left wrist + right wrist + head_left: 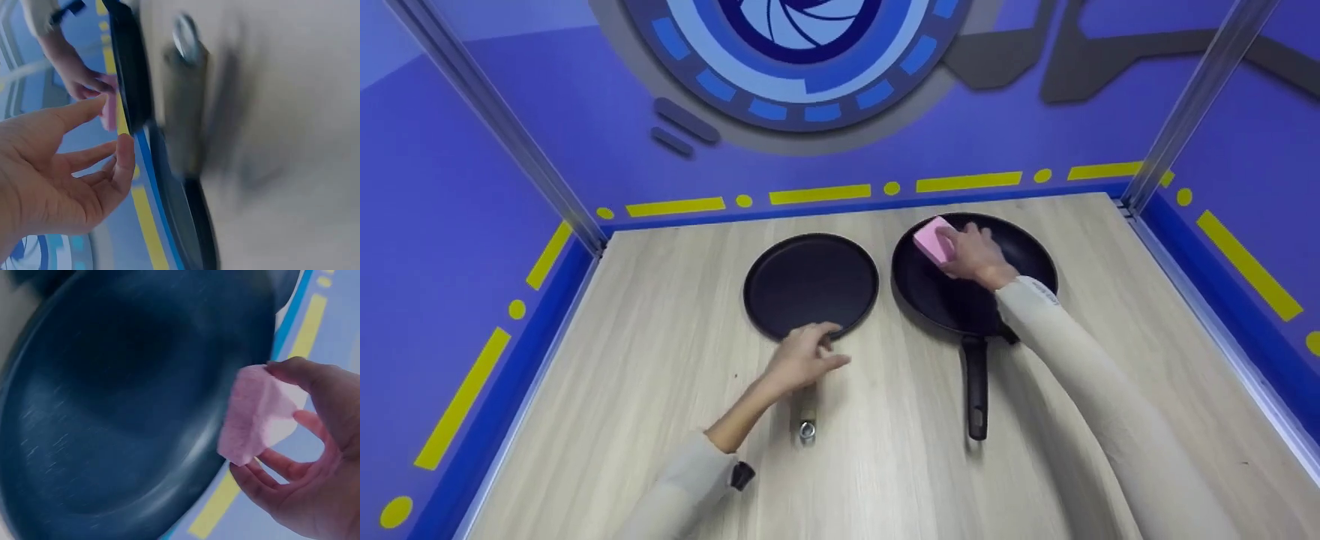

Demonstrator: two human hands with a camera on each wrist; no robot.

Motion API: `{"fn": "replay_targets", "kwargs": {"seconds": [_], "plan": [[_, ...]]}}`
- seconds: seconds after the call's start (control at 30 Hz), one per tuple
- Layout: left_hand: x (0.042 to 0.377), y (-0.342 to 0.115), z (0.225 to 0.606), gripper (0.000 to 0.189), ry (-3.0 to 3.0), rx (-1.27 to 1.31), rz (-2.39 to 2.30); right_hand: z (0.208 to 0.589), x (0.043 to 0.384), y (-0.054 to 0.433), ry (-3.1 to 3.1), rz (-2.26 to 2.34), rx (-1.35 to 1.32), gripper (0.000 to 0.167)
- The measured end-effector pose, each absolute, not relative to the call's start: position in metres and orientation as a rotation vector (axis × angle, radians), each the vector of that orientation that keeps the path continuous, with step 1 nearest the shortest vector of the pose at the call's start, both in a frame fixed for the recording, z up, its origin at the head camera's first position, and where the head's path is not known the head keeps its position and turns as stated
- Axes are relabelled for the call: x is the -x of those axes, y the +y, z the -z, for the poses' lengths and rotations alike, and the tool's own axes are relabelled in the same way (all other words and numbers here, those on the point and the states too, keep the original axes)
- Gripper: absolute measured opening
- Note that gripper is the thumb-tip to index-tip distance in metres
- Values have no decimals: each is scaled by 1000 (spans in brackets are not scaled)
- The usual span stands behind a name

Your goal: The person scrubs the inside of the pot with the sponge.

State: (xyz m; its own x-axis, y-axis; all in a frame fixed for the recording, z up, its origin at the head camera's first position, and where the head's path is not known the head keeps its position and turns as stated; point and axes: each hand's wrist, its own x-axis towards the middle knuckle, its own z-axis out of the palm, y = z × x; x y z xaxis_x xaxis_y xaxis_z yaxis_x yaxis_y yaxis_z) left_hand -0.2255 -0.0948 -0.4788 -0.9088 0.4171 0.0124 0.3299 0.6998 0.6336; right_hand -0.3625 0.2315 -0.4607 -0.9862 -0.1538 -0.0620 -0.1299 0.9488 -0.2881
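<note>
In the head view, my right hand [976,256] pinches a pink sponge [936,240] over the far left part of a deep black frying pan [937,296]. The right wrist view shows the sponge [247,413] between thumb and fingertips by the pan's wall [208,439]; whether they touch, I cannot tell. My left hand [802,358] hovers with loosely bent fingers above the near rim of a flat black pan [810,281], holding nothing. It partly hides that pan's handle [808,409]. In the left wrist view, this handle [185,112] lies apart from the fingers.
Both pans stand side by side on a light wooden table [675,315], handles towards me. The frying pan's black handle [976,390] lies left of my right sleeve [1080,360]. Blue-purple panels [547,97] with yellow markings enclose the back and sides.
</note>
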Motion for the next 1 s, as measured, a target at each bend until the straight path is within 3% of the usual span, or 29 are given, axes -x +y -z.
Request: {"fn": "replay_targets", "kwargs": {"seconds": [0.1,0.27,0.43,0.73,1.0], "plan": [[221,-68,481,57,2534,-689,-1214,472,363,242,2941,374,239,64],[204,-22,491,65,2088,-531,-1465,486,360,247,2858,330,360,55],[193,13,504,72,1859,-414,-1584,490,364,251,2855,341,393,61],[199,55,513,66,1594,-240,-1712,487,371,266,2839,293,572,63],[193,74,519,79,1441,-286,-1749,486,383,266,2833,240,502,63]]}}
